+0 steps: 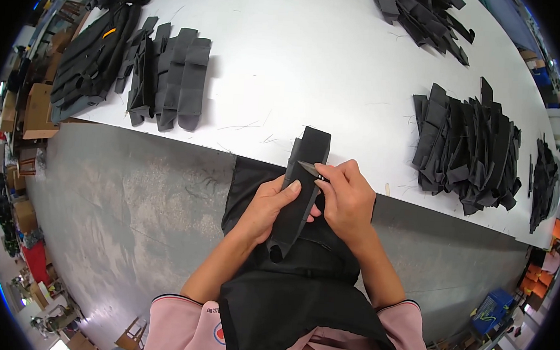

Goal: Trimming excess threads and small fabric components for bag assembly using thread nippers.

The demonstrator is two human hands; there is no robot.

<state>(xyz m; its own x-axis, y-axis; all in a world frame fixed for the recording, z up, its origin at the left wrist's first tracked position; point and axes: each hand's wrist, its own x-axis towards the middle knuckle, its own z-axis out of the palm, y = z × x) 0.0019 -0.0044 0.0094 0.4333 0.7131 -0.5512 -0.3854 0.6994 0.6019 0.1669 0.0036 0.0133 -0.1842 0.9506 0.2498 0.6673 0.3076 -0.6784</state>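
A long black fabric strip with folded, seamed sides slants up from over my lap, its far end above the table's near edge. My left hand is closed round its middle, the thumb on top and fingertips showing at the far side. My right hand grips small thread snips; their pointed metal blades lie against the upper part of the strip. Most of the snips' handle is hidden in my fingers. A black apron covers my front.
On the white table, similar black strips lie at the left beside a black backpack. A large heap of black pieces lies at the right, more pieces farther back. Loose threads are scattered about. A blue crate stands lower right.
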